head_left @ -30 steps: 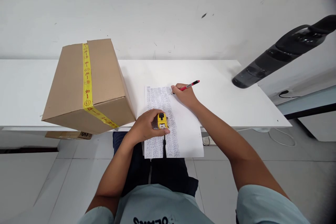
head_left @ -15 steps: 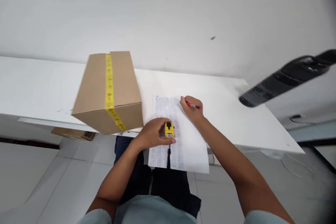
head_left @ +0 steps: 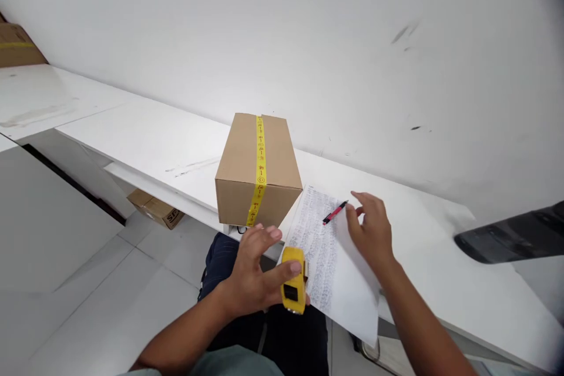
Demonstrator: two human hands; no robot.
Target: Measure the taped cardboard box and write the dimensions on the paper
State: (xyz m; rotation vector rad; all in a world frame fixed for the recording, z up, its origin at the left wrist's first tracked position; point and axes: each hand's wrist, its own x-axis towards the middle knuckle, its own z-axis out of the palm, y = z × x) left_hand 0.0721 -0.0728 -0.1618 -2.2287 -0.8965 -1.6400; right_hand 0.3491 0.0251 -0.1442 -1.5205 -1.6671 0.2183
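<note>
Left fingers (head_left: 261,241) hold yellow tape measure (head_left: 294,294) | right fingers (head_left: 372,203) parted, just beside red pen (head_left: 335,212) on paper (head_left: 350,291)

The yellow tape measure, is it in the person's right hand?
No, the yellow tape measure is in the left hand, whose thumb lies across it.
</note>
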